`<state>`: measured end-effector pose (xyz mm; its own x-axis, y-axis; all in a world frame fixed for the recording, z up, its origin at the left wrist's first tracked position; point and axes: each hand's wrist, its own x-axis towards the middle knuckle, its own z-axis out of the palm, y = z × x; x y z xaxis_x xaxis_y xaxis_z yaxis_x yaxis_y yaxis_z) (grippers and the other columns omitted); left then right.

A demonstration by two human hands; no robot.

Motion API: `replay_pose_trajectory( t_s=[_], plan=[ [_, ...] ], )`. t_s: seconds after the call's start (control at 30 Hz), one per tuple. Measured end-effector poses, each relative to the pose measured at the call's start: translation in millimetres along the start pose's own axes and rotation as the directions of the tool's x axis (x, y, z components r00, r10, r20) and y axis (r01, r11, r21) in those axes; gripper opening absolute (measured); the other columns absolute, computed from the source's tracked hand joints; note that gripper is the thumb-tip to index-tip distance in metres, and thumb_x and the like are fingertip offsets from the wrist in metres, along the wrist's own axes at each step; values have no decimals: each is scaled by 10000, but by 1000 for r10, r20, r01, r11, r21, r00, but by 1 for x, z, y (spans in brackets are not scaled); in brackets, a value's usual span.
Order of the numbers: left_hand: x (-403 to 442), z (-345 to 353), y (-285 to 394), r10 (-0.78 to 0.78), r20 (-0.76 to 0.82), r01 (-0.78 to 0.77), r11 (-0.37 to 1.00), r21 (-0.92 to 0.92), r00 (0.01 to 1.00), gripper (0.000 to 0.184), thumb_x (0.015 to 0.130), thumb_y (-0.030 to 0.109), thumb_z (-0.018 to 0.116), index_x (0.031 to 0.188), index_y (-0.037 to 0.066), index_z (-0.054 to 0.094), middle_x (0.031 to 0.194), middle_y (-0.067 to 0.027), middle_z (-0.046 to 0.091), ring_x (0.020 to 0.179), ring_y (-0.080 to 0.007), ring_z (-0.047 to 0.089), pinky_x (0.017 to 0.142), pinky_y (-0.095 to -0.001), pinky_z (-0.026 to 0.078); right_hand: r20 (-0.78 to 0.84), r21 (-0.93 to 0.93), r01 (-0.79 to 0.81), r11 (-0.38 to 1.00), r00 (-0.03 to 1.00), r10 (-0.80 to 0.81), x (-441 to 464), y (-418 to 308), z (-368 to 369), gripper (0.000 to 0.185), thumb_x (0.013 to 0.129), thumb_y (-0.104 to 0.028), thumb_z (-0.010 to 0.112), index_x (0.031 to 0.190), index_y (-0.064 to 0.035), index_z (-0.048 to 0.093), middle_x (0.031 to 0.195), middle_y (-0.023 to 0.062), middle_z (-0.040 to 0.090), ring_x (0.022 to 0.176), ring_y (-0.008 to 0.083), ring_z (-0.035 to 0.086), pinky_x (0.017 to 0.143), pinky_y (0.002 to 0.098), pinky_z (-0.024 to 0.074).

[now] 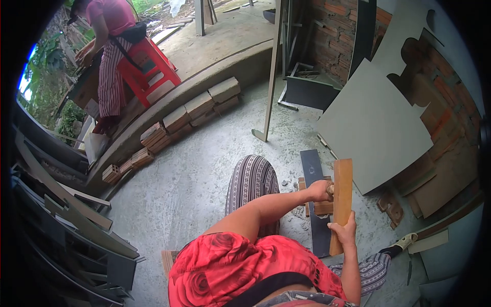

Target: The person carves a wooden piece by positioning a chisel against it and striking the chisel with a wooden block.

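Observation:
My left hand (pixel 320 191) is closed, with a small pale end of something (pixel 331 190) showing at its fingers, right against a long wooden block (pixel 343 179). What that piece is I cannot make out. My right hand (pixel 344 230) grips the lower part of the block, thumb across its near face. Below lies a narrow dark board (pixel 312 166), on top of reddish-brown slatted pieces (pixel 323 207) on the floor. Grey crumbs and chips surround the board.
Large pale panels (pixel 373 123) lean at the right by a brick wall (pixel 332 38). Dark and pale boards (pixel 76 220) are stacked at the left. Bricks (pixel 199 105) line a low curb. Another person (pixel 112 41) is near a red stool (pixel 148 71). A thin post (pixel 271 82) stands ahead.

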<state>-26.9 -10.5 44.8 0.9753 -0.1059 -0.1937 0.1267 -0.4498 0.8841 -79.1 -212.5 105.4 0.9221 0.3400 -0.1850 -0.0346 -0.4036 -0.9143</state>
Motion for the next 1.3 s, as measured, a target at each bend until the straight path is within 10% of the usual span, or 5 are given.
replay_pose_trajectory(
  t_s=[0.2,0.4,0.63,0.7,1.3],
  plan=[
    [1,0,-1,8,-11,-8,1000,13,1000,409,547,247,747,910,109,620,845,-123,650,823,-318,614,736,-383,476,67,186,-38,982,997,25,4,-24,-12,502,569,-131,733,991,-3,493,881,80,569,759,151,567,676,279,477],
    [-1,5,-15,104,58,-106,994,41,993,399,550,262,746,889,104,608,825,-122,645,817,-323,613,718,-386,471,-59,361,303,882,951,-303,0,-66,-3,608,578,-190,749,1094,-4,487,909,74,573,770,167,568,706,302,476],
    [2,4,-33,508,131,-509,860,-25,851,246,650,181,683,814,50,555,708,-87,573,697,-280,575,645,-381,438,178,-68,484,872,866,-467,-11,-51,13,731,557,-314,803,1155,-49,478,969,136,624,868,262,627,760,358,495],
    [-15,-3,1,351,108,-354,935,3,930,234,650,171,675,799,49,542,711,-93,575,702,-278,578,640,-384,434,236,-177,560,810,823,-517,-11,-45,23,735,544,-321,805,1153,-63,484,961,158,618,868,316,619,745,380,499],
    [-7,-3,3,154,141,-169,981,100,978,323,593,183,694,877,66,593,788,-117,633,786,-303,619,685,-398,464,406,50,150,987,900,-158,4,-9,36,719,567,-274,802,1151,-25,465,1020,116,582,928,218,568,819,336,451]
  ],
)
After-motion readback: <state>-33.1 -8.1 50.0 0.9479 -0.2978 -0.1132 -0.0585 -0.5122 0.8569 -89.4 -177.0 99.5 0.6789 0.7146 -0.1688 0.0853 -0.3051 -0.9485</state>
